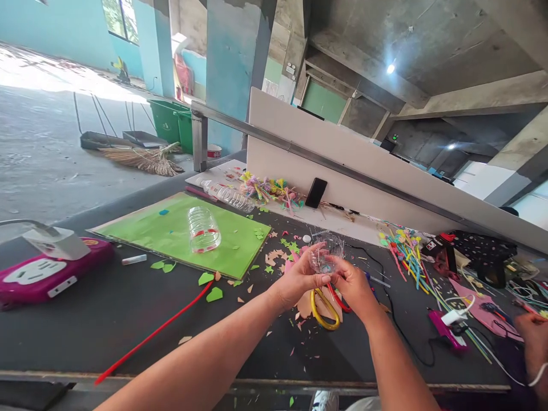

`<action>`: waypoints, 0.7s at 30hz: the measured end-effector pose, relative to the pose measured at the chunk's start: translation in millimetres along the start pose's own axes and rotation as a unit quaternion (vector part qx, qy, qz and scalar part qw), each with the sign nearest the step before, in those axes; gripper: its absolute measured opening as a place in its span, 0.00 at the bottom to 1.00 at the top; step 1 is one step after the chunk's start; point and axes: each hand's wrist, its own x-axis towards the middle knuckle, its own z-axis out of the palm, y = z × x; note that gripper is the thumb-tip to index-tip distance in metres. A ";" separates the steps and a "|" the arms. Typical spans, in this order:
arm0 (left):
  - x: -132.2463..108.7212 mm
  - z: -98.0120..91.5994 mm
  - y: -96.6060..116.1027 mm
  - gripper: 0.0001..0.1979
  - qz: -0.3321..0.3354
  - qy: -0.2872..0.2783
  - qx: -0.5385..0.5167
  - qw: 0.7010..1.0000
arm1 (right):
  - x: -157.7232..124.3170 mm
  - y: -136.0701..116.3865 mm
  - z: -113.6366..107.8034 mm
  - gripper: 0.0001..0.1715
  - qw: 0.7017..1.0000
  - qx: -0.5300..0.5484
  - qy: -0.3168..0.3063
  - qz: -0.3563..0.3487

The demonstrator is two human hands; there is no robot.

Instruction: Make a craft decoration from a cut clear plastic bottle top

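Observation:
Both my hands meet over the middle of the dark table [107,308]. My left hand [297,279] pinches the near edge of a clear cut plastic bottle piece [327,254]. My right hand [353,285] grips the same piece from the right, fingers curled closed. Scissors with yellow and red handles [326,308] lie on the table just below my hands, among paper scraps. A long red pipe cleaner [158,331] runs along the table to the left.
A green paper sheet [171,231] bears a clear bottle half [204,229]. A full bottle [229,197], a phone [316,192] and coloured sticks [406,254] lie behind. A magenta power strip [43,277] sits at the left; another person's hand [533,337] is at the right edge.

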 end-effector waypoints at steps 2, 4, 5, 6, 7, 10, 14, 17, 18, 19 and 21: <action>0.2 -1.7 -1.3 0.42 0.006 -0.010 0.001 1.000 | -0.5 -3.1 0.4 0.31 1.000 0.015 0.000 0.001; 0.4 -3.5 -2.3 0.45 0.012 -0.018 0.005 1.000 | -1.0 -4.7 1.4 0.30 0.999 0.034 -0.008 0.004; 0.7 -4.0 -2.7 0.45 0.014 -0.018 0.004 1.000 | -1.2 -4.6 2.3 0.30 0.999 0.038 -0.010 0.006; 0.9 -4.1 -2.9 0.46 0.016 -0.016 0.002 1.000 | -1.3 -3.9 3.5 0.30 0.999 0.038 -0.010 0.006; 1.2 -3.9 -2.9 0.46 0.017 -0.011 -0.002 1.000 | -1.3 -2.8 4.8 0.29 0.999 0.038 -0.009 0.004; 1.9 -2.0 -2.4 0.45 0.021 0.005 -0.016 1.000 | -1.1 0.7 8.5 0.28 0.999 0.047 -0.014 0.003; 1.2 1.4 -0.2 0.44 0.005 0.015 -0.028 0.999 | -0.4 -0.1 10.6 0.28 0.998 0.066 -0.016 0.013; 0.0 4.5 2.9 0.44 0.001 0.031 -0.041 0.999 | -0.3 -4.5 10.5 0.27 0.998 0.069 -0.011 0.010; -0.4 5.6 4.3 0.43 0.003 0.035 -0.047 0.998 | -0.3 -6.0 10.5 0.27 0.997 0.072 -0.012 0.009; -0.7 6.6 5.6 0.43 0.003 0.034 -0.053 0.998 | -0.4 -7.5 10.5 0.27 0.997 0.077 -0.013 0.009; -1.2 7.9 7.8 0.40 0.001 0.023 -0.060 0.998 | -0.7 -9.4 10.5 0.26 0.997 0.081 -0.017 0.010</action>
